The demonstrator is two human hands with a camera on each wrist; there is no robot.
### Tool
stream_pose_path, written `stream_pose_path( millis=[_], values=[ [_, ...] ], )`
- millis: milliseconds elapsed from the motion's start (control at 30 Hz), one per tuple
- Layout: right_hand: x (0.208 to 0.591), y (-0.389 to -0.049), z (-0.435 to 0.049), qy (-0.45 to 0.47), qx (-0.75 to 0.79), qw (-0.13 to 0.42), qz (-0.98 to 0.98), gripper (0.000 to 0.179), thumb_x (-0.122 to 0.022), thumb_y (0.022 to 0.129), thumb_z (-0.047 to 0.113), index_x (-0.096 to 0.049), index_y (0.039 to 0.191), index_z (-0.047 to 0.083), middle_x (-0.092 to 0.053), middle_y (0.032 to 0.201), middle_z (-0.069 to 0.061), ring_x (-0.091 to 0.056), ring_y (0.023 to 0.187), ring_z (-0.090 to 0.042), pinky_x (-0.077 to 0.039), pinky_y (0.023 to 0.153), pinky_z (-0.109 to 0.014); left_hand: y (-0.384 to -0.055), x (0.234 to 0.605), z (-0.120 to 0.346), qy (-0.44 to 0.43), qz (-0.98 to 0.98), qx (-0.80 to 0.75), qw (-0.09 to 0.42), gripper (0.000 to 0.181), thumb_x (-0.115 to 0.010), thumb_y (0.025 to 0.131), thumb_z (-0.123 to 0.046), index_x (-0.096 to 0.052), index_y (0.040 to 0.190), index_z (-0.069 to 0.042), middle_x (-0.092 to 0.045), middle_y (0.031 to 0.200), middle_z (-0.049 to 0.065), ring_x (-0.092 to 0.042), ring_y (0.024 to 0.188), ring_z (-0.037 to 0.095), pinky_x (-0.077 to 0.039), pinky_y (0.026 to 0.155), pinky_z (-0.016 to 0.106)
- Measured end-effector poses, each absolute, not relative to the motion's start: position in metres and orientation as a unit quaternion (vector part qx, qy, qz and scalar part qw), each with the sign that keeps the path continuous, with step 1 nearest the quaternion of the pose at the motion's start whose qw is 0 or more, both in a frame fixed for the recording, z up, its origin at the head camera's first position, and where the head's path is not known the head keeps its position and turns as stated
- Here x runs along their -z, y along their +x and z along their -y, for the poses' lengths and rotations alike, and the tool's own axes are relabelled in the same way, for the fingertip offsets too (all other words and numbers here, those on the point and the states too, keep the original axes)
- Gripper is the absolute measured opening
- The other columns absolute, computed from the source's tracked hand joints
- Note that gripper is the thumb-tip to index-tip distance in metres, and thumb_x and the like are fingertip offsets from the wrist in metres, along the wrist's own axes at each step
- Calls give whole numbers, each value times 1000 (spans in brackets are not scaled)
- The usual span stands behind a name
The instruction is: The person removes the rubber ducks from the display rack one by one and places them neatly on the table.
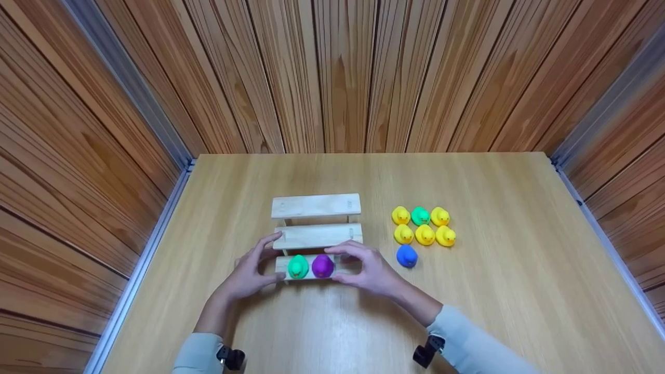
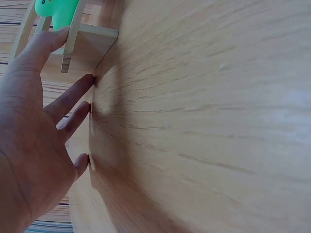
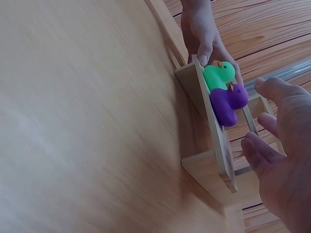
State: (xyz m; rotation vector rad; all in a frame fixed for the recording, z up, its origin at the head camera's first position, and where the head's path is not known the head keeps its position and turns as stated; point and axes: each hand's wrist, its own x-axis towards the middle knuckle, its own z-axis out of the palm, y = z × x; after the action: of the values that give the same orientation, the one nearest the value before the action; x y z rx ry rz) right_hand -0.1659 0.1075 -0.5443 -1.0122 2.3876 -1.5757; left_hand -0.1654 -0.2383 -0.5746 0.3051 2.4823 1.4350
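Observation:
A green rubber duck (image 1: 298,266) and a purple rubber duck (image 1: 322,266) sit side by side on the lowest step of a small three-step wooden stand (image 1: 316,206). At the stand's left end, my left hand (image 1: 253,271) rests its thumb on the lowest step, beside the green duck; its other fingers are spread, the tips near the tabletop in the left wrist view. My right hand (image 1: 371,268) is spread around the right end of that step, near the purple duck. In the right wrist view its fingers stand apart from the duck and hold nothing.
Right of the stand, several yellow rubber ducks (image 1: 425,235) and another green duck (image 1: 420,215) are grouped in two rows. A blue duck (image 1: 407,256) sits in front of them, close to my right hand. Wood-patterned walls (image 1: 343,78) enclose the tabletop (image 1: 499,270).

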Motion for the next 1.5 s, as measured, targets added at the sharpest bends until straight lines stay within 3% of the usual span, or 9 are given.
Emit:
stream_pose_path(
  millis=[400,633,800,967,1500],
  values=[
    [554,-164,-89,-330,518,62,-787,47,-90,94,7,-76,140,9,-79,137,-12,-74,131,-32,-60,117,-47,-166,574,239,103,-852,-497,131,93,-89,98,-24,-35,171,-44,-59,170,15,-51,164,42,1,133,81],
    [560,-161,-83,-309,520,61,-794,40,-88,97,9,-78,136,12,-79,132,-11,-73,124,-26,-61,109,-32,-165,575,239,98,-857,-489,128,92,-90,98,-26,-36,171,-42,-61,169,16,-51,164,42,-3,131,78],
    [561,-162,-79,-299,524,51,-796,32,-87,99,13,-81,130,13,-79,127,-10,-73,121,-24,-61,105,-31,-165,575,240,103,-862,-481,122,94,-90,97,-27,-35,173,-37,-63,167,17,-54,162,41,-9,127,76],
    [561,-161,-78,-282,534,60,-795,25,-85,100,13,-82,125,13,-78,127,-10,-73,121,-24,-61,104,-26,-165,575,240,103,-862,-480,124,95,-90,97,-27,-34,173,-39,-61,168,14,-55,162,40,-9,129,75],
    [560,-159,-79,-271,536,77,-795,24,-87,99,16,-82,123,16,-76,127,-6,-71,122,-21,-59,107,-26,-166,575,238,94,-864,-478,127,94,-89,98,-31,-33,172,-45,-61,168,13,-53,162,40,-8,130,74]
  ],
)
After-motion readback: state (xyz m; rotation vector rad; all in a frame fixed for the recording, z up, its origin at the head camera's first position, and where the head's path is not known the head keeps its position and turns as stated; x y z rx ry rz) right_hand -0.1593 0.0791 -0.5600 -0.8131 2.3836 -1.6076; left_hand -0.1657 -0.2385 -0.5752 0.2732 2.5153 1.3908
